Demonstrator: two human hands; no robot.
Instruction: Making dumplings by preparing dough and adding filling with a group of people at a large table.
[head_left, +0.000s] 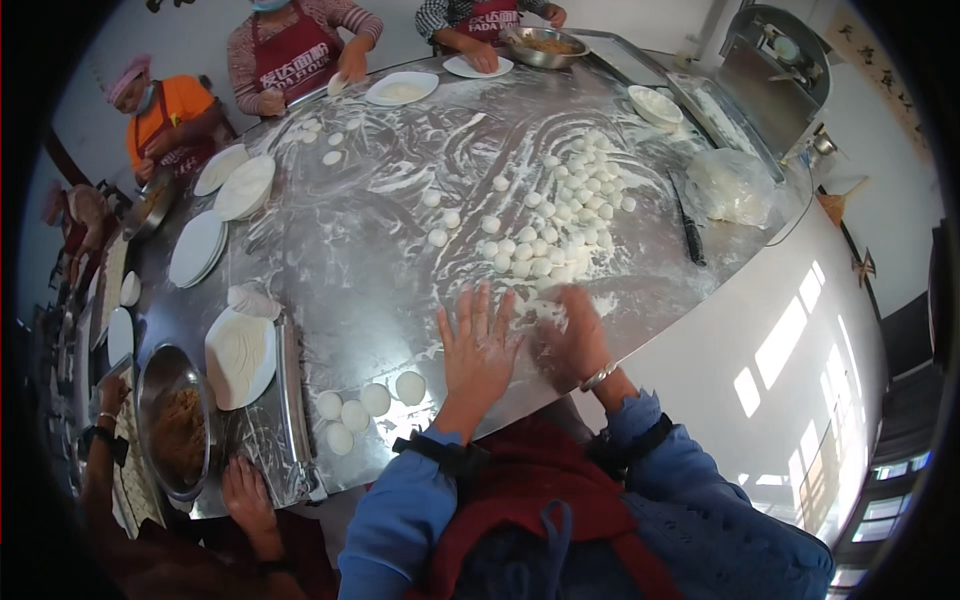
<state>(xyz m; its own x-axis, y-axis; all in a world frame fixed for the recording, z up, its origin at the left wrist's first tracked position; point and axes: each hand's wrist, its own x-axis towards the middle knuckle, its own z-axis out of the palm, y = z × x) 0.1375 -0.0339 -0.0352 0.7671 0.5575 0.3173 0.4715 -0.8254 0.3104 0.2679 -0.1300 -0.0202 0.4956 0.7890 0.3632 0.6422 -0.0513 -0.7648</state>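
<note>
On the floured metal table (360, 262), my left hand (480, 345) lies palm down with its fingers spread, just below a large cluster of small white dough balls (540, 240). My right hand (574, 334) is blurred and bent over the table's near edge beside it; whether anything is under its fingers cannot be seen. Loose flour (566, 274) lies between the hands and the dough balls. Left of my left hand are several larger, flattened dough rounds (375, 399).
Co-workers stand along the far and left sides. A neighbour's hand (249, 495) rests near a metal bowl of brown filling (180, 435). A plate with flour (240, 356) stands left. On the right lie a black-handled knife (688, 225) and a plastic bag (727, 187).
</note>
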